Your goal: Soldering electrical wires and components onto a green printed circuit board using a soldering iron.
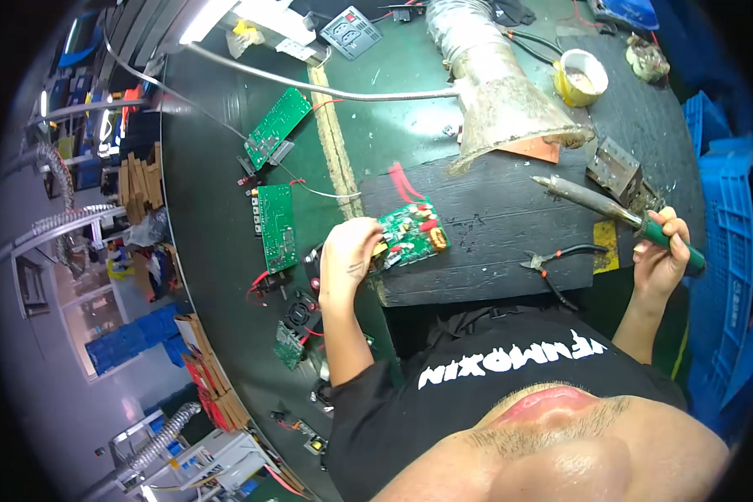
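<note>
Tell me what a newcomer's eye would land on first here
Probably the grimy, funnel-ended duct at upper centre. Next, the green-handled soldering iron in the right hand, pointing inward, and the green circuit board near the middle, touched by the left hand.

Plenty of light for you here, with a white tube lamp (207, 20) blazing, blown out, at the upper left! Glare pales the green tabletop (393, 134) at top centre; the black board (502, 238) mid-frame gives a duller sheen. Your circuit board (412, 234) near the centre is well lit, its small parts slightly soft. And look at that fisheye bend: blue crates (728, 251) bow along the right rim, the far left leans and blurs, corners sinking to black.
</note>
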The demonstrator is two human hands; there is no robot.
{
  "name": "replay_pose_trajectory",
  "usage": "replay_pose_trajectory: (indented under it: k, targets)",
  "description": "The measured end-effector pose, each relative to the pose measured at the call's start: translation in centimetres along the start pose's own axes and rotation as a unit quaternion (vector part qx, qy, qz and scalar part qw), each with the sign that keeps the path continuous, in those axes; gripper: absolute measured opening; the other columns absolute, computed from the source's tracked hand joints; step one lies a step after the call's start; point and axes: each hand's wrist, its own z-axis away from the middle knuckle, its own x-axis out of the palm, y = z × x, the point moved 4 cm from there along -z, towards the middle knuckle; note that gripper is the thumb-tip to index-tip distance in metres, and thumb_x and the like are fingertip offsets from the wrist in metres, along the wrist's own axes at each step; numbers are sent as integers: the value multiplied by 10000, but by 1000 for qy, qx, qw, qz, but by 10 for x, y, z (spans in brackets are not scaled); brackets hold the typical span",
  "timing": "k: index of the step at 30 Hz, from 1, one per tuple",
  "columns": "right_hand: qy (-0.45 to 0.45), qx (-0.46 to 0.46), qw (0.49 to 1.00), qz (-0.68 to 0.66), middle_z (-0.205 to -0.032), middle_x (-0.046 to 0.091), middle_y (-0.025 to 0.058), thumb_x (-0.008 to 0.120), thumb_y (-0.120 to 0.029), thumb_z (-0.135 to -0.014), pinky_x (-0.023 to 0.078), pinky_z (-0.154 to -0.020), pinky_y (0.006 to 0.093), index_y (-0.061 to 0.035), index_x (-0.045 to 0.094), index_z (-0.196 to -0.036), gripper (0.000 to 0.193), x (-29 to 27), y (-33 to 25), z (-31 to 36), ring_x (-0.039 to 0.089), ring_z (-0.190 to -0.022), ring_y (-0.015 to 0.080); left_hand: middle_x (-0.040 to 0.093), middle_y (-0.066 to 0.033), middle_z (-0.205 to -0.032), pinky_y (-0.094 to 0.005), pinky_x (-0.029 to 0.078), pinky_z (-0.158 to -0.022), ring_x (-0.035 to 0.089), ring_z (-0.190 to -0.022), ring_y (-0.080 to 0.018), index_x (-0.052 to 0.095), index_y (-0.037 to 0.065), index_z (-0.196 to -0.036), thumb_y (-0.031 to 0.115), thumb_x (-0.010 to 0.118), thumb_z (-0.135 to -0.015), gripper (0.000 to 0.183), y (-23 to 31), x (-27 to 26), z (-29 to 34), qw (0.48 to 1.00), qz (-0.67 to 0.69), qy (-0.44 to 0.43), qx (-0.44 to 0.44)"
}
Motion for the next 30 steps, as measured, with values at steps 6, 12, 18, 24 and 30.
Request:
replay_pose_trajectory:
  k: [6, 12, 18, 24, 30]
  targets:
    - [-38, 24, 998, 49, -968, 584, 166, 511, -182, -852, 482, -394, 201, 2, 538, -874, 187, 4, -23, -17, 620, -540, 181, 598, -107, -771, -371, 475, -668, 593, -751, -278, 591, 37, -887, 113, 635, -730, 180, 73, -66, -102, 976, -101, 64, 182]
    - [32, -38, 996, 70, -992, 556, 143, 530, -208, -848, 475, -422, 205, -16, 570, -919, 209, 1, -23, 26, 605, -585, 171, 618, -179, -1033, -383, 482, -833, 581, -1026, -308, 638, 42, -948, 240, 546, -812, 257, 40, -52, -284, 935, -317, -9, 162]
    - [113, -117, 986, 40, -1064, 568, 177, 537, -199, -848, 489, -446, 214, -13, 599, -925, 211, -3, -43, 120, 611, -602, 185, 663, -126, -700, -363, 513, -650, 672, -704, -246, 688, 80, -714, 135, 547, -769, 161, -3, -2, -360, 928, -311, 99, 182]
    - [195, -161, 967, 9, -1060, 581, 148, 566, -191, -825, 504, -492, 219, -12, 626, -934, 218, -23, -49, 159, 636, -738, 221, 633, -147, -746, -393, 460, -673, 606, -724, -283, 673, 80, -766, 213, 579, -766, 163, 59, -89, -255, 901, -265, 235, 250]
    - [128, -120, 983, -55, -1097, 569, 184, 584, -156, -816, 539, -652, 286, 23, 630, -951, 229, -52, -67, 130, 571, -1035, 316, 624, -64, -719, -214, 466, -615, 551, -645, -94, 682, -29, -887, 69, 717, -757, 167, 18, -105, -113, 964, 180, 133, 142]
